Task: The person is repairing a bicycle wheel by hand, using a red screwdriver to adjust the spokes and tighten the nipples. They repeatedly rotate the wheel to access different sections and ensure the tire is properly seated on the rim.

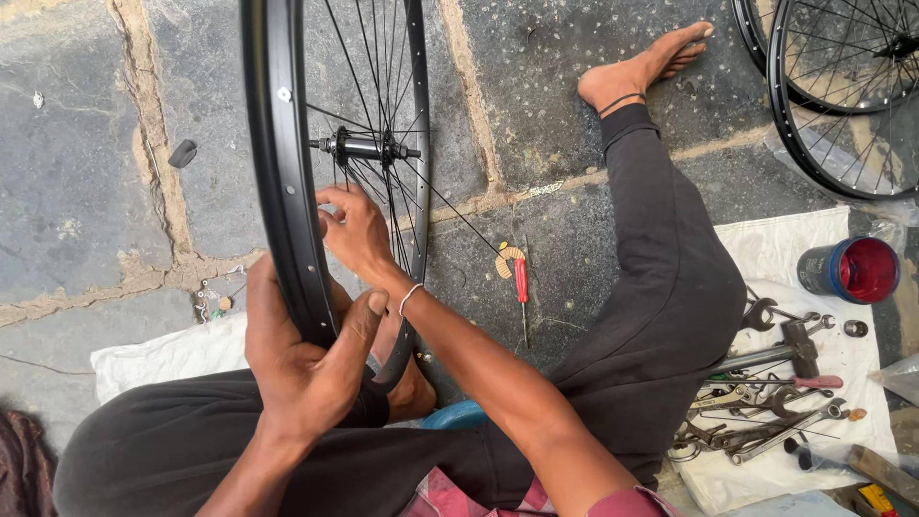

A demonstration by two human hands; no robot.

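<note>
Left hand [304, 369] clamped on black wheel rim [278, 172], right hand [356, 230] fingers seemingly pinching a spoke [378, 206]

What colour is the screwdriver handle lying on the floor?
Red: the screwdriver lies on the stone floor beside the wheel, seen in the head view.

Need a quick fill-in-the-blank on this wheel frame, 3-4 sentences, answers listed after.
1. The left hand grips the black ____ of the bicycle wheel.
2. The right hand reaches in among the wheel's thin metal ____.
3. The screwdriver lying on the stone floor has a ____ handle.
4. The wrenches lie on a white ____ beside the person's leg.

Missing words: rim; spokes; red; cloth
</note>
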